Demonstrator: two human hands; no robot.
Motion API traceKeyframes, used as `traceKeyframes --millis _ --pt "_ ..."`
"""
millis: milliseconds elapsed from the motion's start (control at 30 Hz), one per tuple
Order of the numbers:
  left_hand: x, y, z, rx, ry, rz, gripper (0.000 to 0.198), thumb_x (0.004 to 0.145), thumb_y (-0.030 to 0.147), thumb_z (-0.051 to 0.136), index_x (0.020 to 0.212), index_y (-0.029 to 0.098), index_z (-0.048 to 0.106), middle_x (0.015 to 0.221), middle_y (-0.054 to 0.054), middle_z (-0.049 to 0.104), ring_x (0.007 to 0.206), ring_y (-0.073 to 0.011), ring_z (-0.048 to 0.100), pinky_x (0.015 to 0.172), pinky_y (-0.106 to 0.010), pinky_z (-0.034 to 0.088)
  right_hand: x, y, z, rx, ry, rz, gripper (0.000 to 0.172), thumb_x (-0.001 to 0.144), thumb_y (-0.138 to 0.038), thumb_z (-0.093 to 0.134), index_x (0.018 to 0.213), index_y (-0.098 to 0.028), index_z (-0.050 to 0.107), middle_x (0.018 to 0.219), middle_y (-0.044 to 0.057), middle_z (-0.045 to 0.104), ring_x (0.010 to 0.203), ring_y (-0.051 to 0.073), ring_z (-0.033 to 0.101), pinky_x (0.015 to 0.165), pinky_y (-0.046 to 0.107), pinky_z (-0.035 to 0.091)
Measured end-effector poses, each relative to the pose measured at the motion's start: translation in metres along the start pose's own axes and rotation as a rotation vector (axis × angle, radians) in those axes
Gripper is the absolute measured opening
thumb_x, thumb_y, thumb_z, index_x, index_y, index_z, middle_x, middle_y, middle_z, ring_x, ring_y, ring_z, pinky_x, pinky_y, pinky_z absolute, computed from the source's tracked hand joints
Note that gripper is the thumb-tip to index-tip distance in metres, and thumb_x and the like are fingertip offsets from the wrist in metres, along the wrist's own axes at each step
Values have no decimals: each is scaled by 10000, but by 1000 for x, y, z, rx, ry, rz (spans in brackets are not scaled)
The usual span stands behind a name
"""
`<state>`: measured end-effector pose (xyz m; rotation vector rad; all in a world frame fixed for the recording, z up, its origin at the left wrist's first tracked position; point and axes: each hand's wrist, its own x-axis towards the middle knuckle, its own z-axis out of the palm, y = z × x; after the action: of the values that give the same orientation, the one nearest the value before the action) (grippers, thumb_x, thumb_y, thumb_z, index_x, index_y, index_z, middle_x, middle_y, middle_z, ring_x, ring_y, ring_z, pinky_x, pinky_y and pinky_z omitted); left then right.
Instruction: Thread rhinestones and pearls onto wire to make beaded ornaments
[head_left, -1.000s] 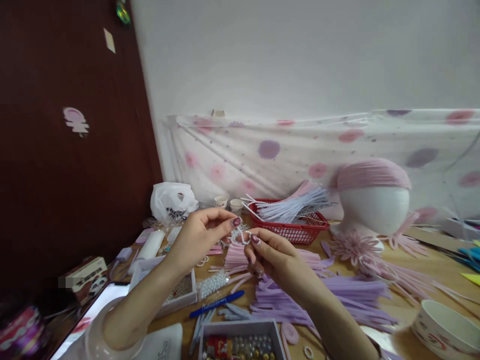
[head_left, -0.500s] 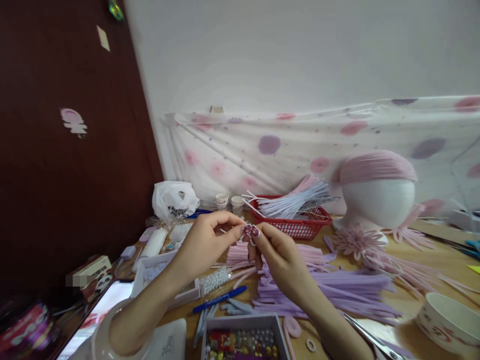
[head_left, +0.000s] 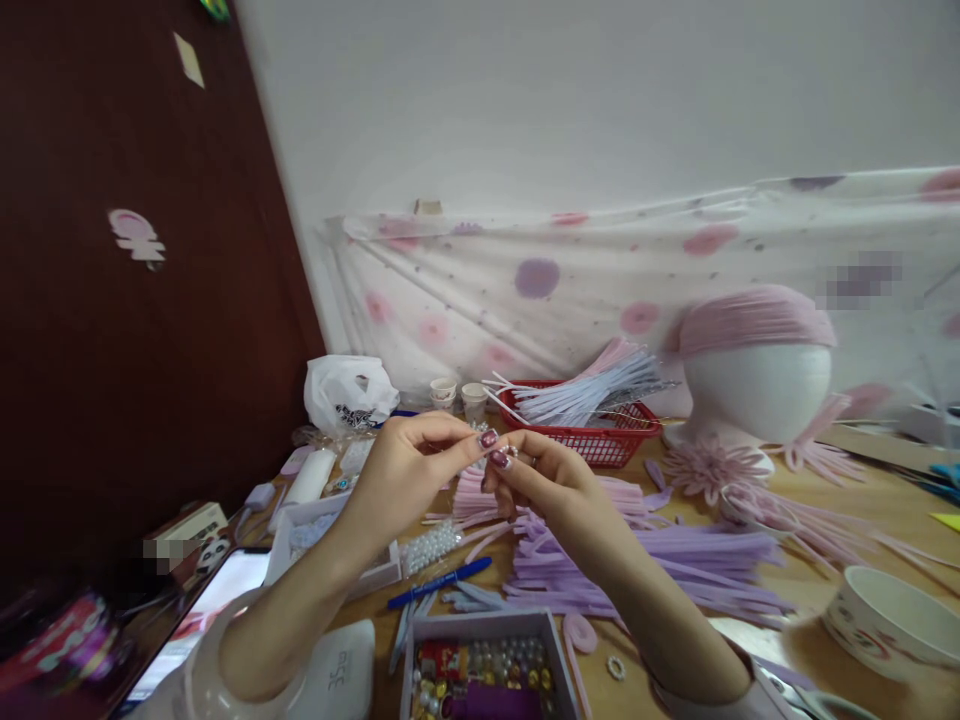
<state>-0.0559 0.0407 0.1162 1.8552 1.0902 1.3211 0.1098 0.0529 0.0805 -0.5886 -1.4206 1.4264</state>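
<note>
Far left, a lit phone (head_left: 217, 605) lies beside a white box (head_left: 384, 578) of small parts, partly behind the left forearm. The left hand (head_left: 409, 465) is raised above the table, thumb and fingertip pressed together, seemingly on one side of a small bead loop (head_left: 513, 452); the beads are tiny and half covered by fingers, so its exact hold is hard to confirm. Below, a packet of pearl beads (head_left: 433, 547) and a blue pen (head_left: 440, 583) lie on the table; nearer, an open bead tray (head_left: 480, 627) holds mixed beads.

The bead loop is in the air between the two hands. The right hand (head_left: 559, 490) pinches it between thumb and curled fingers. Judged progress: beads already strung, the piece in mid-handling and not set down; whether its ends are joined cannot be told.

Farther right, a red basket (head_left: 592, 452) of fuzzy stems stands behind the right hand. A pearl ring (head_left: 610, 667) lies on the table, apparently finished. Purple stems (head_left: 690, 570) lie loose, apparently unused. A pink flower (head_left: 712, 467), looking complete, sits by a foam head (head_left: 757, 390). Far right, a paper bowl (head_left: 892, 615).
</note>
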Motion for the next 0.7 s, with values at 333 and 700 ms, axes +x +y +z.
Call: traceKeyframes --millis 333,700 --pt "-2 2 0 -29 32 -32 136 795 254 696 711 204 790 757 -11 678 751 -162 604 698 -276 447 0 1 0 19 10 27 338 751 -443 794 791 -150 629 609 -22 646 471 63 505 482 208 385" --pt "-3 3 0 14 -7 18 201 860 233 630 757 232 802 877 -8 751 874 -170 664 796 -268 473 2 4 -6 162 -48 79 278 754 -372 805 830 -144 665 672 -10 678 481 54 527 496 200 413"
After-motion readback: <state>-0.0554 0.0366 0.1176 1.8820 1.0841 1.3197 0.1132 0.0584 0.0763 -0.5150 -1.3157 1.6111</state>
